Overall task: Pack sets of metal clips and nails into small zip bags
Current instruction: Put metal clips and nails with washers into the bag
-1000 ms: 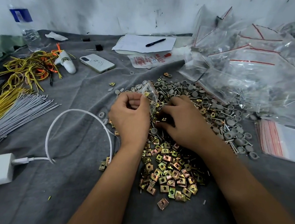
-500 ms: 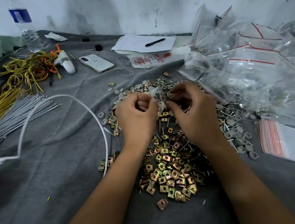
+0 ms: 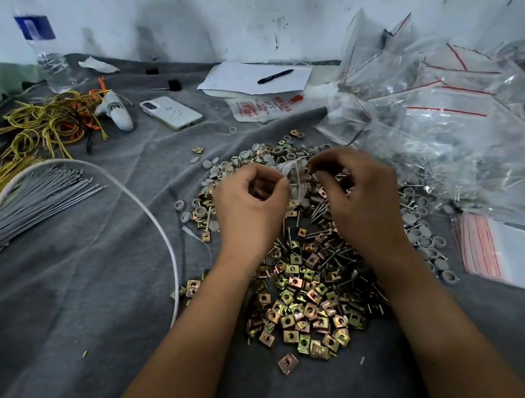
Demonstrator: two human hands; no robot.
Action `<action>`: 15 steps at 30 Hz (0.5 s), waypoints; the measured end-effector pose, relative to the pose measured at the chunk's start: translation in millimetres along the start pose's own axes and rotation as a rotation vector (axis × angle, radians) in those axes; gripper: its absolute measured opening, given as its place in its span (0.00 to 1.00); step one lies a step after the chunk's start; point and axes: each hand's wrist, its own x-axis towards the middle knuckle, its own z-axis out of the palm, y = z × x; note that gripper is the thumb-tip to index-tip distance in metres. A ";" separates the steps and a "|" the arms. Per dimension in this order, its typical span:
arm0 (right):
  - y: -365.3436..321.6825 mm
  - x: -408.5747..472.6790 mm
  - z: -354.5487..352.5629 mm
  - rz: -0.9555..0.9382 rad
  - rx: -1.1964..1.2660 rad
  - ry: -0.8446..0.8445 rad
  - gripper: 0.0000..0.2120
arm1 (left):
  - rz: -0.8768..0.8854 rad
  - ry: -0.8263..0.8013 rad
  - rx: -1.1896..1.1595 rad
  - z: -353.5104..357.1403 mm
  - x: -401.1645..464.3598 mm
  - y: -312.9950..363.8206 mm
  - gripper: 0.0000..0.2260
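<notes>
A small clear zip bag (image 3: 296, 178) hangs between my two hands above the parts pile. My left hand (image 3: 250, 204) pinches its left edge with thumb and fingers curled. My right hand (image 3: 357, 200) pinches its right edge, fingers bent over the bag's mouth. Under my hands lies a heap of gold-coloured square metal clips (image 3: 304, 305). Nails (image 3: 330, 255) lie mixed in with them. Grey round caps (image 3: 426, 242) spread around the far side and right of the heap. What is inside the bag is blurred.
Filled clear zip bags (image 3: 453, 122) pile up at the back right. A stack of empty red-striped bags (image 3: 503, 255) lies right. A white cable (image 3: 161, 213) loops left of the heap. Grey and yellow ties (image 3: 26, 191), a phone (image 3: 171, 113), a bottle (image 3: 40, 39), paper with pen (image 3: 258, 77) lie beyond.
Both hands rose and moved away from me with the bag. The right hand left the clip heap and came up to the bag's mouth. The white cable swung up and left.
</notes>
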 end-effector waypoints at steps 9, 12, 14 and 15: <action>11.9 1.9 -19.6 0.122 0.450 -0.574 0.30 | -0.167 -0.487 -0.638 -21.6 3.3 19.8 0.06; 12.1 0.1 -20.4 0.145 0.531 -0.593 0.13 | -0.272 -0.527 -0.877 -26.1 6.7 22.5 0.04; 11.2 -1.1 -20.1 0.188 0.629 -0.499 0.06 | -0.276 -0.419 -0.920 -24.6 8.8 19.1 0.03; 11.2 -1.3 -19.9 0.211 0.676 -0.437 0.05 | -0.286 -0.344 -0.916 -23.0 9.7 16.9 0.04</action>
